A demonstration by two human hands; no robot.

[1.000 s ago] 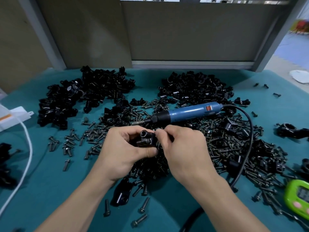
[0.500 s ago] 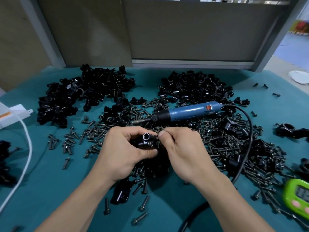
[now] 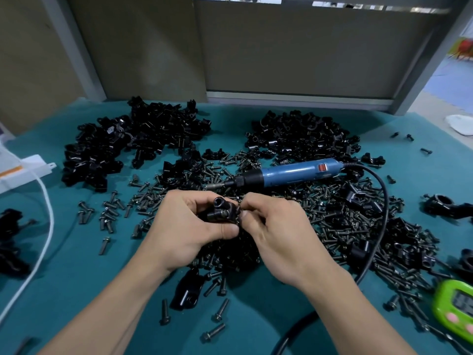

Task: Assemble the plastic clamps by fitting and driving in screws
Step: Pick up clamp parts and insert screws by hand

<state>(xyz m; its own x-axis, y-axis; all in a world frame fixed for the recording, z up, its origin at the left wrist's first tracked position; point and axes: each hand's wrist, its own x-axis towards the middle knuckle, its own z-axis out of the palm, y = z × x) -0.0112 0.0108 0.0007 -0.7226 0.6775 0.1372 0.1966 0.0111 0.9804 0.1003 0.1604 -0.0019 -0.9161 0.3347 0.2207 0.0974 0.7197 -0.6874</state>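
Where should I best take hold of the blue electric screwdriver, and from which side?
Probably around the blue barrel, coming from above with the right hand. It lies flat on the screws, tip pointing left, cord trailing right; the barrel's top is unobstructed.

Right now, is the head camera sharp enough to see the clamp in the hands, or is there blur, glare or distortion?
Head view: the small black plastic clamp held between the left hand and right hand is fairly sharp, but its dark detail merges; the wide lens bends the grey partition frame; bright washout at the upper right; soft even light, faint shadows on the teal table mat.
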